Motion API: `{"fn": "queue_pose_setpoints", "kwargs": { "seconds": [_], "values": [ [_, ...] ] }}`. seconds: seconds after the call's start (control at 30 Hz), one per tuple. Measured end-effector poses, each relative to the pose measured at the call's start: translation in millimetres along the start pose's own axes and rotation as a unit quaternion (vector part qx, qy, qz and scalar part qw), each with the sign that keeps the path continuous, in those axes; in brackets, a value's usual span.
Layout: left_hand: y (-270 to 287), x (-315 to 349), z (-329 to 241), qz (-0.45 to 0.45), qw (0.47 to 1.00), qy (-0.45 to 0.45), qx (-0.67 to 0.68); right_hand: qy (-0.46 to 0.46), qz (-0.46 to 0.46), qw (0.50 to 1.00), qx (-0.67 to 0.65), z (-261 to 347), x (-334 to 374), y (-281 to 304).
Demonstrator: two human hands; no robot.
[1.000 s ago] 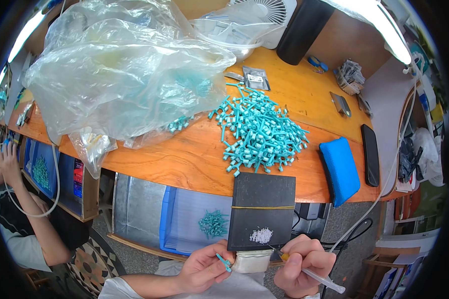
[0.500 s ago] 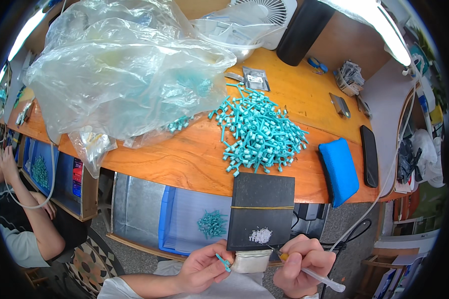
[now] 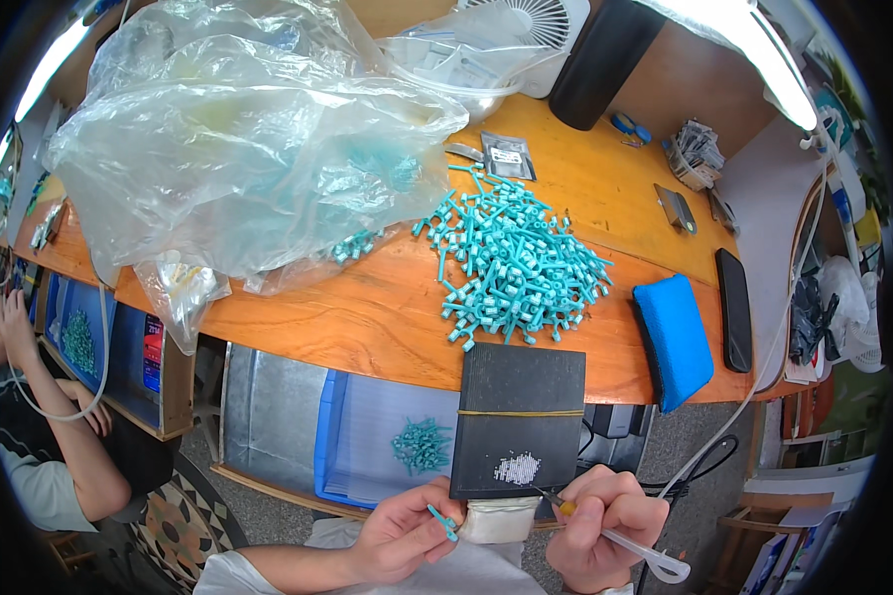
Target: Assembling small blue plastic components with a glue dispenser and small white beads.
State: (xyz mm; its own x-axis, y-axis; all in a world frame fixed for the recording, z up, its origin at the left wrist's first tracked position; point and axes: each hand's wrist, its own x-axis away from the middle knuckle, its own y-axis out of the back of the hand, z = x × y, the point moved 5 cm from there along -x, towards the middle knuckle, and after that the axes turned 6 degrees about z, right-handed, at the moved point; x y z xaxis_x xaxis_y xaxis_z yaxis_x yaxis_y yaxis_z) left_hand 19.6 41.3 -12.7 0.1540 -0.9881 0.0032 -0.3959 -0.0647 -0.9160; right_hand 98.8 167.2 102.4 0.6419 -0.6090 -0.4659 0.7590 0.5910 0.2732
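Note:
Between the thumb and fingers of my left hand (image 3: 404, 531) is a small teal plastic stem (image 3: 442, 520) with a wider end. My right hand (image 3: 605, 526) grips a pen-like tool (image 3: 567, 507) with a yellow collar, a thin dark tip and a clear tube at its back end. That tip lies by the near edge of a black pad (image 3: 522, 382), close to a patch of tiny white pieces (image 3: 517, 468). A rubber band crosses the pad. Beneath its near edge is a whitish wrapped block (image 3: 501, 520), beside my left fingers.
Teal stems form a heap (image 3: 521, 263) on the wooden table, beside a large clear plastic bag (image 3: 258, 169). A blue pouch (image 3: 674, 342) and black phone (image 3: 733, 310) lie right. Below, a blue tray (image 3: 367, 476) holds more stems. Another person's arm (image 3: 64, 436) shows left.
The clear tube at the back of the tool has swung slightly and now bends in a rounder loop. The tool has shifted a touch; my left hand stays nearly still.

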Motion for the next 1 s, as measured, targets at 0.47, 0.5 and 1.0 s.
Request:
{"fn": "queue_pose_setpoints", "kwargs": {
  "seconds": [0.47,0.5,1.0],
  "values": [
    [-4.1,-1.6,-3.0,0.001,1.0,-0.002,0.016,0.111,0.083,0.984,-0.112,9.5,11.2,-15.9],
    [-3.3,-1.1,-2.6,0.002,1.0,-0.001,0.017,0.136,0.115,0.98,-0.089,13.5,12.8,-19.6],
    [0.5,1.0,-0.2,-0.006,1.0,-0.015,-0.008,0.21,0.092,0.972,-0.055,16.1,13.1,-36.3]
  ]
}}
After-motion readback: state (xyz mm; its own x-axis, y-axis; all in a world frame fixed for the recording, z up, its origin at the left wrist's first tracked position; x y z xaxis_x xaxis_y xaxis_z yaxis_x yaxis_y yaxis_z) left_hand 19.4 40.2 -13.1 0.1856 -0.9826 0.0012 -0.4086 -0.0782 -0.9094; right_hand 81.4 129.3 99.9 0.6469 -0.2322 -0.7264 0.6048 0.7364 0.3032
